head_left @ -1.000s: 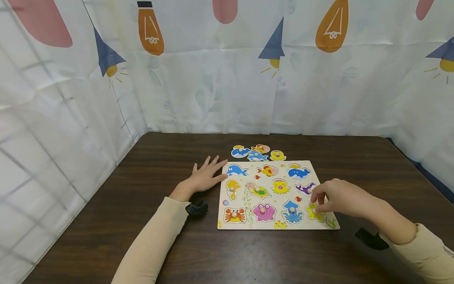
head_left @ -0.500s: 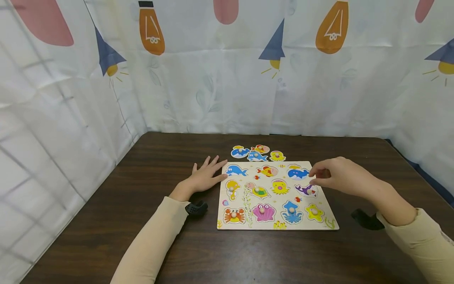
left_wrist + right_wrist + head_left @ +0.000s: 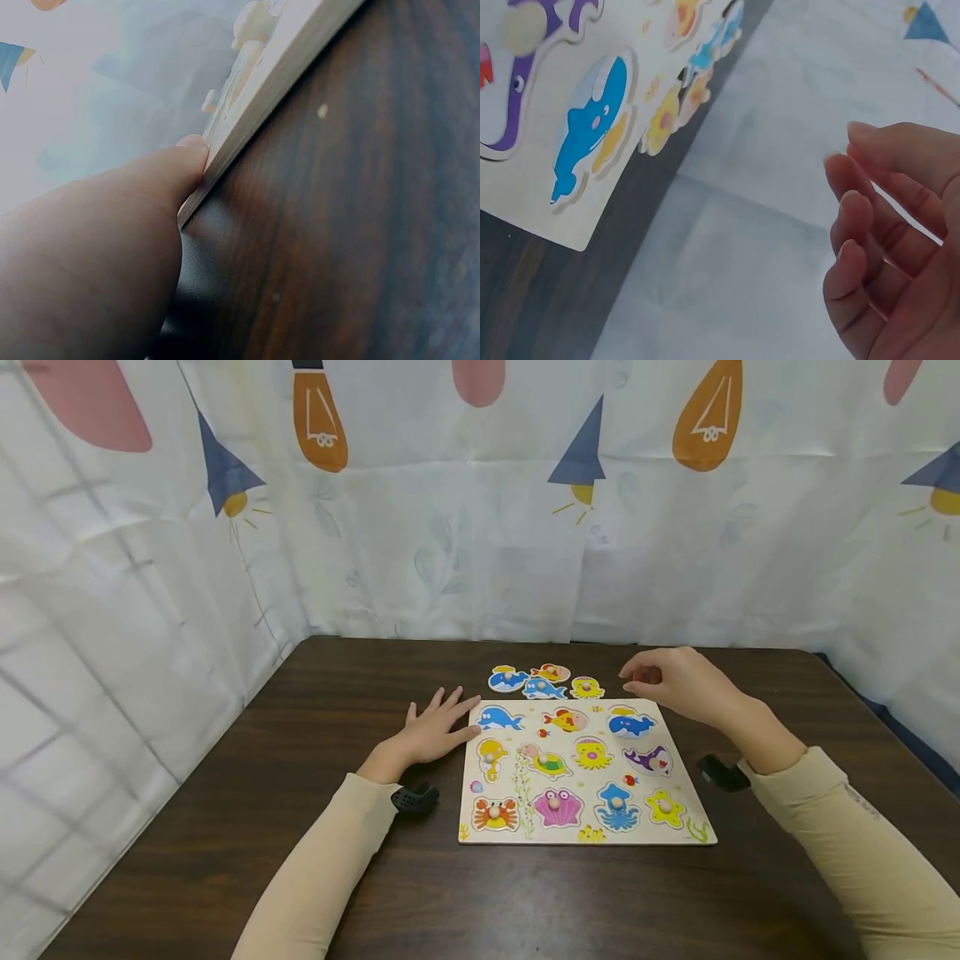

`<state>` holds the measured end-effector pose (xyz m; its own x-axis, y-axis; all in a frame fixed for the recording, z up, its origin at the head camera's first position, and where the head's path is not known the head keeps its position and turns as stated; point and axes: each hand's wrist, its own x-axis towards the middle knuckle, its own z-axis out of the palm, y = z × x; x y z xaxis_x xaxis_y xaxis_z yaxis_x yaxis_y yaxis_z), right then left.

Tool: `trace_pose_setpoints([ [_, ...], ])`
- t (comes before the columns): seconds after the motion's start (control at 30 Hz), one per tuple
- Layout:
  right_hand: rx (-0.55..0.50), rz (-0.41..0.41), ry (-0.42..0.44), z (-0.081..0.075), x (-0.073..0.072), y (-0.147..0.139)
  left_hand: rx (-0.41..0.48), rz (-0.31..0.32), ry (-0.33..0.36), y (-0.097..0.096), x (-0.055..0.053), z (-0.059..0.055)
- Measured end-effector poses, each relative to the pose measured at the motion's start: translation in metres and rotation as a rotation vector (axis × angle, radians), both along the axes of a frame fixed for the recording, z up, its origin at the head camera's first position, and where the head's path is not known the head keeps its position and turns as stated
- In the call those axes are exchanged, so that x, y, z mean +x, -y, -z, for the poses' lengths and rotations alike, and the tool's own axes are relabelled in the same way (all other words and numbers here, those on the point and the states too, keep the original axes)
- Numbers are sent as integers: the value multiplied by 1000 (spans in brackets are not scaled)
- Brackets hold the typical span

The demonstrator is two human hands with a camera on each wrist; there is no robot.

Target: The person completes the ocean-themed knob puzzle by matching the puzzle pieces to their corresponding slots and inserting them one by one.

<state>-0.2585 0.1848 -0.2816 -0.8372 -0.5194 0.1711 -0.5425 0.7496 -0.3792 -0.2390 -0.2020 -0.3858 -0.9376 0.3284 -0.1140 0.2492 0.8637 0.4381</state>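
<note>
A wooden sea-animal puzzle board (image 3: 592, 789) lies flat on the dark table. My left hand (image 3: 431, 735) is spread beside its upper left corner, fingertips and thumb touching the edge; the thumb (image 3: 169, 169) meets the board's side in the left wrist view. Past the upper right corner hovers my right hand (image 3: 678, 683), fingers loosely bent; in the right wrist view nothing is between its fingertips (image 3: 862, 131). Nearest to it is a loose yellow octopus piece (image 3: 587, 687) behind the board. Knobbed pieces, among them a starfish (image 3: 665, 809) and a purple whale (image 3: 649, 762), sit in the board.
Left of the octopus piece, a blue fish-like piece (image 3: 543, 690), a red-and-yellow fish piece (image 3: 551, 673) and a blue whale piece (image 3: 507, 680) lie close together on the table (image 3: 375, 677). A printed white curtain (image 3: 465, 552) hangs behind and at the sides.
My right hand has left the starfish piece at the lower right and moved up and away past the board's upper right corner. The left hand has stayed at the board's edge.
</note>
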Motion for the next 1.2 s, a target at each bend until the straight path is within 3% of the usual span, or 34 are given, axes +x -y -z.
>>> trace_pose_setpoints([
  [0.3,2,-9,105,9,-46,25,-2,0,-4,1,-1,0],
  [0.63,84,44,208,35,-78,47,-2,-2,-3,1,-1,1],
  [0.77,131,95,237,45,-84,54,2,2,2,1,0,1],
  [0.93,131,152,259,47,-87,59,-4,-1,2,0,-2,1],
  [1.2,168,164,313,52,-93,59,-10,-5,1,0,-2,1],
])
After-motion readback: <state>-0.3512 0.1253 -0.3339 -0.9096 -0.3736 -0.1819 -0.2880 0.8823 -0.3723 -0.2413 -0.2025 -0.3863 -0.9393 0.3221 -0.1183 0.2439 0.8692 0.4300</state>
